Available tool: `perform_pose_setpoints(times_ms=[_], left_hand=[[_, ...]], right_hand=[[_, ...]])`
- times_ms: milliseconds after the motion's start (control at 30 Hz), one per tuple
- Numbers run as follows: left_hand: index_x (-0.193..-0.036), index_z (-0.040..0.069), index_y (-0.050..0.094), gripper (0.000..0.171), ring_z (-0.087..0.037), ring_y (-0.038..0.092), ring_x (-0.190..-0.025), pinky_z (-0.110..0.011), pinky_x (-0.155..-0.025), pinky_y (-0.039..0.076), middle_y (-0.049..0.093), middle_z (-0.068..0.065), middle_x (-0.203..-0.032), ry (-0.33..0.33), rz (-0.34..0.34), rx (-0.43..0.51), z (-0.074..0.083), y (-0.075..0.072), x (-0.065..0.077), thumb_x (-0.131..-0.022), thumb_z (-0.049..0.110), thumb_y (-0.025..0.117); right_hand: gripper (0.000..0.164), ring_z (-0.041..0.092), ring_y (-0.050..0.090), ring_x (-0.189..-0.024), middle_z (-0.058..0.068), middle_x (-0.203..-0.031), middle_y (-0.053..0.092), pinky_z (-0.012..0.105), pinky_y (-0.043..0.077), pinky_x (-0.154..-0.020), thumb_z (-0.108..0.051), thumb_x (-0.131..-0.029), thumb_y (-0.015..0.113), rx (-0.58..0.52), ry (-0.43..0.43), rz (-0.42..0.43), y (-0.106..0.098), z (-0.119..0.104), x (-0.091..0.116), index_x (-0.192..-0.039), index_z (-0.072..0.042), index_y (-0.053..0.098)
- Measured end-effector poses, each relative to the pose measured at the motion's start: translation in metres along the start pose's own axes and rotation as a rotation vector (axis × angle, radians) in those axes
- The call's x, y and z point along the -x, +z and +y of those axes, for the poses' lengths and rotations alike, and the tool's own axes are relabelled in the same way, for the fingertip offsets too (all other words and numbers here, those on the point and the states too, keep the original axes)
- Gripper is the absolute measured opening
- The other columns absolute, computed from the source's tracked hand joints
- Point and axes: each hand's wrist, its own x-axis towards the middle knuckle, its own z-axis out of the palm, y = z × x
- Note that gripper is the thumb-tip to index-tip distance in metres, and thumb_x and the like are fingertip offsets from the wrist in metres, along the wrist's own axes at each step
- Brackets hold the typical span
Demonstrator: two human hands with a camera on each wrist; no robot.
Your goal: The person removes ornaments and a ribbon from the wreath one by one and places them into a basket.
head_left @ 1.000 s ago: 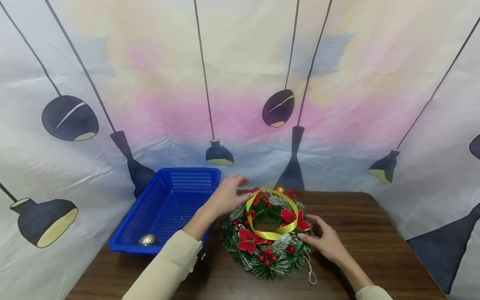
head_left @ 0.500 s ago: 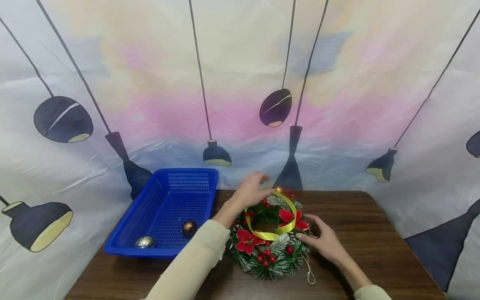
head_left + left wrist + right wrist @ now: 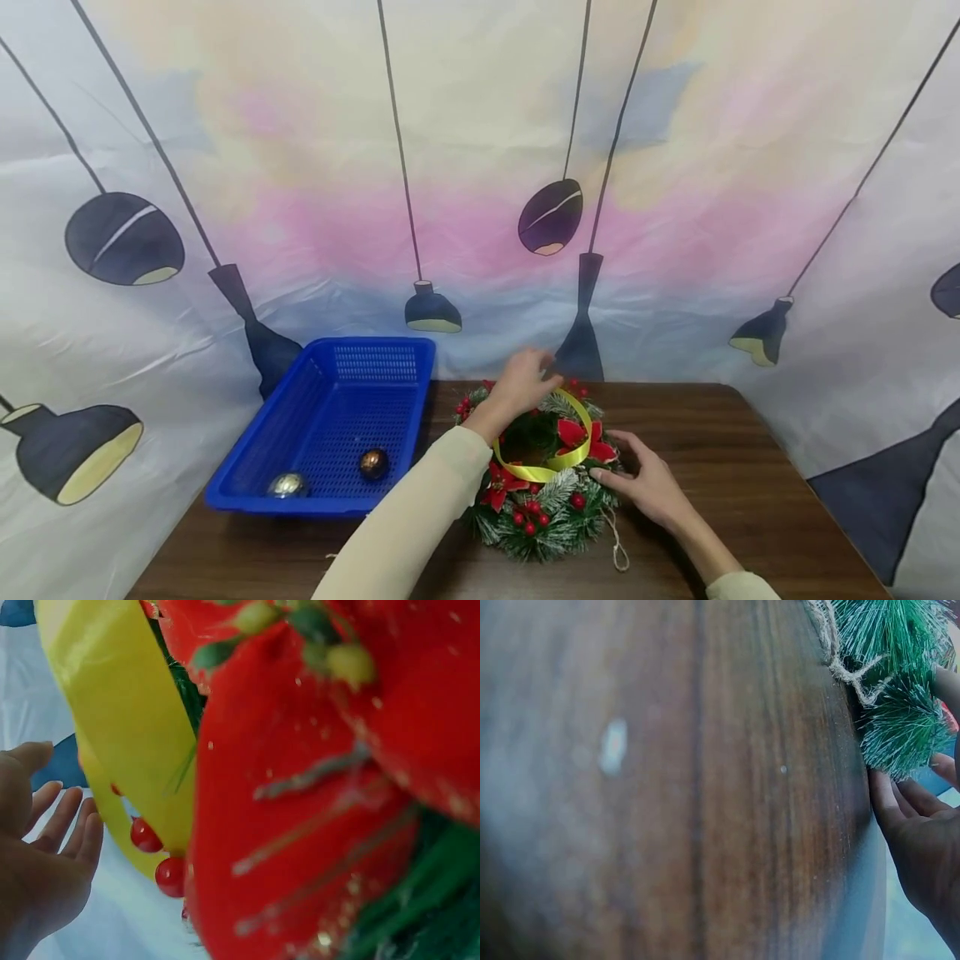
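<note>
Starting at the left edge of the wooden table (image 3: 750, 467), we've got a blue basket (image 3: 300, 421) sitting against the printed backdrop (image 3: 480, 167), and inside it, near the front wall, lie a silver ball (image 3: 287, 484) and a copper ball (image 3: 373, 463), close together but not touching. Moving right, the left hand (image 3: 521, 385) reaches over the far rim of the wreath (image 3: 543, 462), fingers loosely bent; from the wrist camera those fingers (image 3: 71, 825) look relaxed and spread, with nothing gripped in them, hovering just beside the yellow ribbon (image 3: 551, 458) and a couple of red berries (image 3: 157, 859). The head view doesn't settle whether the fingertips actually touch the greenery. That wreath lies flat in the middle of the table, just right of the basket, with red poinsettia flowers (image 3: 581, 437) and frosted needles, the ribbon looping across its centre. Over to the right, the right hand (image 3: 645, 483) rests against the wreath's right side, fingers (image 3: 904, 817) gently curved and touching the frosted tips, steadying rather than clutching. A twine loop (image 3: 618, 542) trails from the wreath's near edge onto the table.
</note>
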Motion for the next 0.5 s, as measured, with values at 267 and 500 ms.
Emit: perform_pose_setpoints(times_ms=[267, 500], left_hand=[[-0.139, 0.006, 0.066, 0.04, -0.024, 0.063, -0.117, -0.041, -0.095, 0.057, 0.063, -0.01, -0.132, -0.003, -0.025, -0.062, -0.001, 0.007, -0.006, -0.106, 0.027, 0.069], [-0.142, 0.009, 0.066, 0.042, -0.024, 0.062, -0.122, -0.041, -0.095, 0.057, 0.061, -0.008, -0.143, -0.006, -0.065, -0.067, -0.005, 0.015, -0.008, -0.104, 0.025, 0.072]], right_hand=[[0.075, 0.041, 0.06, -0.131, 0.021, -0.15, 0.055, 0.052, 0.057, -0.1, -0.045, -0.093, 0.083, 0.02, -0.003, 0.013, 0.0, 0.001, 0.0, -0.153, -0.014, 0.051], [0.074, 0.038, 0.061, -0.13, 0.02, -0.15, 0.056, 0.046, 0.058, -0.099, -0.043, -0.093, 0.083, 0.008, -0.005, 0.007, 0.001, 0.001, 0.001, -0.154, -0.014, 0.052]])
